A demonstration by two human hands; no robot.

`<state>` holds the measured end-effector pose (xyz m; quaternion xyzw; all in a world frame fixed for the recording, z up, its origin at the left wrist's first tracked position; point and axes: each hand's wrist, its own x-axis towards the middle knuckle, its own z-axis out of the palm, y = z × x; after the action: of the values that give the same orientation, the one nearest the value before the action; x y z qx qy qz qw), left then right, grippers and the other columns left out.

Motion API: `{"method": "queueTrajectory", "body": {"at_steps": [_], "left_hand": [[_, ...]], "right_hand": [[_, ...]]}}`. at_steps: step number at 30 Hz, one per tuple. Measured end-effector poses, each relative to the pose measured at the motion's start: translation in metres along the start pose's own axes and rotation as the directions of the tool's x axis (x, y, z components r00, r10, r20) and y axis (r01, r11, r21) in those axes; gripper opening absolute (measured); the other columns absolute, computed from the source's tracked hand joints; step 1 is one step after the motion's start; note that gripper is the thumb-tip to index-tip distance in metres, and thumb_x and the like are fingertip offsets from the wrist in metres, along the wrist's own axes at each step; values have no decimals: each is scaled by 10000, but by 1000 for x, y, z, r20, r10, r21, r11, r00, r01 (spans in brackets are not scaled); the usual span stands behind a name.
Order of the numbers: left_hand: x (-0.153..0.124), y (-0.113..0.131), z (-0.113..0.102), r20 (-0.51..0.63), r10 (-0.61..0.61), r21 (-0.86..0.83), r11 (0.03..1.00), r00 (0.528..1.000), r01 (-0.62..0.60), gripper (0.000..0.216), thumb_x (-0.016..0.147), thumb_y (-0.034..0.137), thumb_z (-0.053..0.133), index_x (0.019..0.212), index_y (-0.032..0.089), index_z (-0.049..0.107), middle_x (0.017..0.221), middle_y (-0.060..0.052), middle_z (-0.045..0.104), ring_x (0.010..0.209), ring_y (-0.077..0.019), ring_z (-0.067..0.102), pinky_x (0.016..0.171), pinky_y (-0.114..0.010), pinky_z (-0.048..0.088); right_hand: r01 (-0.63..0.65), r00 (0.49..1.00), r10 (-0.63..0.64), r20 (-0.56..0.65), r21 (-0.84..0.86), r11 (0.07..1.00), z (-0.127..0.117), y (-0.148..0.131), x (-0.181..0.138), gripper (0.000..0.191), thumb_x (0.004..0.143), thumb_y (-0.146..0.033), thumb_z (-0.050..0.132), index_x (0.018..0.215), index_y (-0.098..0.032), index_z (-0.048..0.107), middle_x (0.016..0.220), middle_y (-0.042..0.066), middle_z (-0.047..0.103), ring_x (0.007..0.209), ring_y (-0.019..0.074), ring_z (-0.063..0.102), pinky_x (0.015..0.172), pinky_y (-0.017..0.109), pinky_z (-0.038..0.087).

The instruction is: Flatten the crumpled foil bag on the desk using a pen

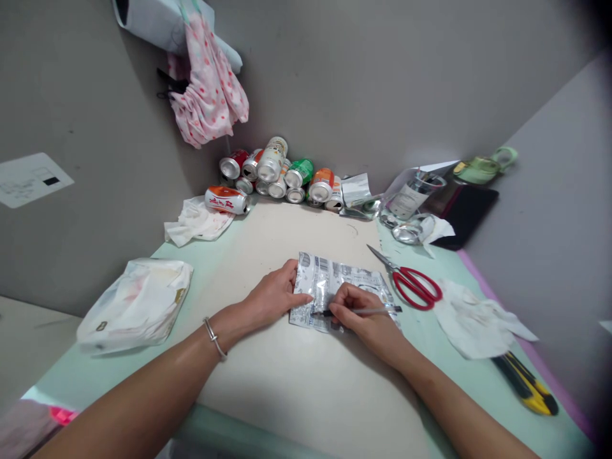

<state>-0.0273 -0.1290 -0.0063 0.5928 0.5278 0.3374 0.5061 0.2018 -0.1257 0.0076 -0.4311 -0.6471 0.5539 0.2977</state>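
A silvery printed sheet [313,280], which looks like metal cut from a can, lies on the pale board in front of me. Its left edge is in my left hand [273,298], with the thumb on top and the fingers at the far left corner. In my right hand [361,312] is a slim pen [377,310], its dark tip down on the sheet's lower left part. My right hand covers part of the sheet. Just right of the sheet lie scissors [415,285] with red handles, blades pointing away to the left.
Several drink cans [275,162] are stacked at the back wall. A tissue pack [138,303] sits at left. To the right are crumpled tissue [473,319], a yellow-black utility knife [526,386], a clear cup [414,194] and a dark tablet-like slab [471,213].
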Motion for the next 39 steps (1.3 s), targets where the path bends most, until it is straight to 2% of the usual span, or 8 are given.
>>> {"method": "queueTrajectory", "body": {"at_steps": [23, 39], "left_hand": [[-1, 0, 0, 13, 7, 0, 1000, 1000, -7, 429, 800, 290, 773, 1179, 222, 584, 995, -59, 719, 862, -242, 675, 689, -321, 513], [0, 0, 0, 12, 13, -2, 1000, 1000, -13, 435, 799, 283, 782, 1182, 223, 584, 1011, -65, 728, 889, -248, 688, 709, -325, 532]], "right_hand": [[2, 1000, -2, -1, 5, 1000, -1, -2, -1, 260, 896, -329, 689, 708, -230, 537, 645, -28, 601, 616, 144, 498, 588, 296, 380], [3, 1000, -3, 12, -6, 1000, 0, -1, 0, 242, 900, -314, 678, 722, -227, 539, 669, -22, 615, 642, 146, 530, 605, 298, 395]]}}
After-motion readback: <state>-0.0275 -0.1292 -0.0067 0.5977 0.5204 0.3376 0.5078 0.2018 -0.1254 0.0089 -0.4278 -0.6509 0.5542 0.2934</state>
